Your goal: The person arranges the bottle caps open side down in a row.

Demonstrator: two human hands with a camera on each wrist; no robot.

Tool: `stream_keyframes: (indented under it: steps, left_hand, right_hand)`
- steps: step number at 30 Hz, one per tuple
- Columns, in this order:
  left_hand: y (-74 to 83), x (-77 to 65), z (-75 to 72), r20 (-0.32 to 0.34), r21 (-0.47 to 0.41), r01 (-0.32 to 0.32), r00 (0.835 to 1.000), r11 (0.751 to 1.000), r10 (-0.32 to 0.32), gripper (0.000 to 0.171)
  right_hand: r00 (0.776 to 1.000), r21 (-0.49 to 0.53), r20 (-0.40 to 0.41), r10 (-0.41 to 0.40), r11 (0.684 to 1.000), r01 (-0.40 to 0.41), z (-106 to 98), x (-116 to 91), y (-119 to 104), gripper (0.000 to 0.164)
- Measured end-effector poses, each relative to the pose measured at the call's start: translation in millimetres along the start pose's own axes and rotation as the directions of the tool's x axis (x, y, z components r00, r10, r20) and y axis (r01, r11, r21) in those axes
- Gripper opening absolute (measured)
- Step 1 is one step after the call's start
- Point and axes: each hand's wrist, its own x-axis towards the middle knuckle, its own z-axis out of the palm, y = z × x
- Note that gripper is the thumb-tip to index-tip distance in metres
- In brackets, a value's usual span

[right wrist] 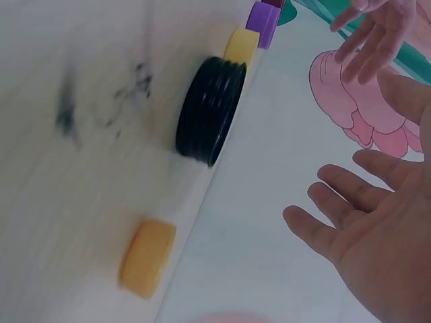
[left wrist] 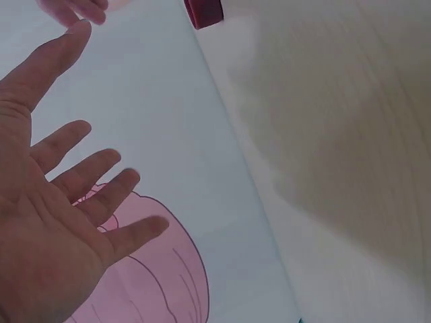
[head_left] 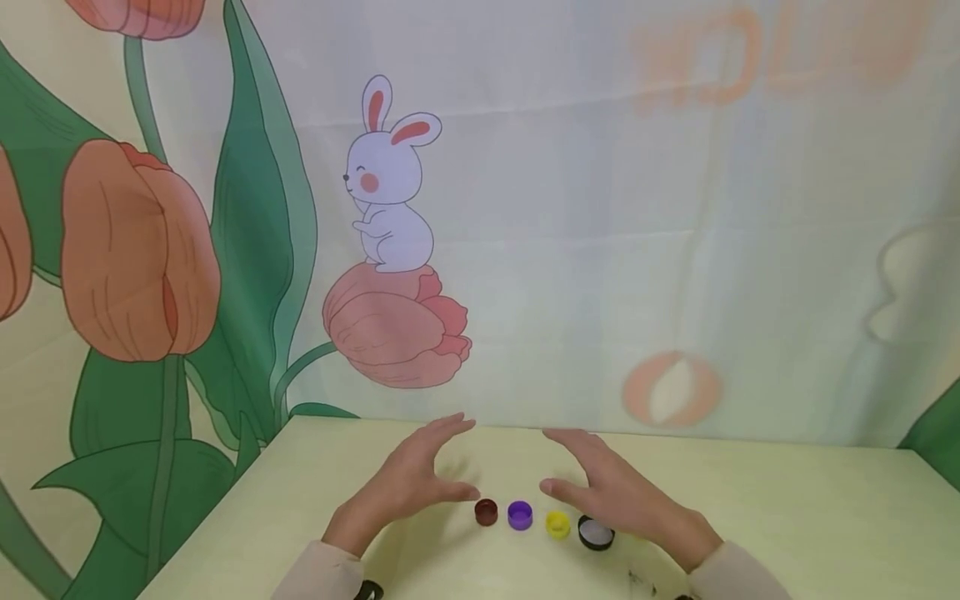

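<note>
My left hand (head_left: 415,472) hovers over the table's left half with its fingers spread, holding nothing; its thumb tip overlaps the edge of a dark red cap (head_left: 486,512) in the head view. Facing it, my right hand (head_left: 611,487) is also spread and holds nothing, above the right end of a row of caps. From left to right the row has the dark red one, a purple cap (head_left: 520,516), a yellow cap (head_left: 557,525) and a larger black cap (head_left: 596,532) with a pale inside. An orange-yellow cap (right wrist: 148,258) shows in the right wrist view, mostly hidden by my right hand in the head view.
The pale table (head_left: 442,567) carries dark marks (head_left: 637,581) near its front, right of the black cap. Behind its back edge hangs a cloth backdrop (head_left: 570,250) printed with tulips and a white rabbit.
</note>
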Motion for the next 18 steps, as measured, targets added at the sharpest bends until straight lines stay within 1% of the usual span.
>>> stream_keyframes:
  steps: [3, 11, 14, 18]
  left_hand:
    - [-0.9, 0.3, -0.5, 0.020, -0.064, 0.020, 1.000, 0.998, -0.019, 0.081]
    - [-5.4, 0.3, 1.2, 0.059, -0.095, 0.007, 0.998, 0.995, -0.001, 0.065]
    - [-6.1, 1.3, 1.6, 0.083, -0.130, 0.011, 0.997, 0.991, 0.000, 0.057]
    - [-7.8, 2.8, 2.6, 0.117, -0.180, 0.016, 0.993, 0.984, 0.005, 0.050]
  right_hand:
    - [1.000, 0.027, 0.016, 0.000, 1.000, 0.000, 4, 5, -3, 0.071]
    - [0.998, 0.086, 0.061, 0.003, 0.996, -0.008, 14, 14, -9, 0.054]
    - [0.997, 0.096, 0.074, 0.008, 0.995, -0.015, 17, 16, -11, 0.049]
    - [0.996, 0.108, 0.088, 0.007, 0.994, -0.016, 20, 18, -15, 0.047]
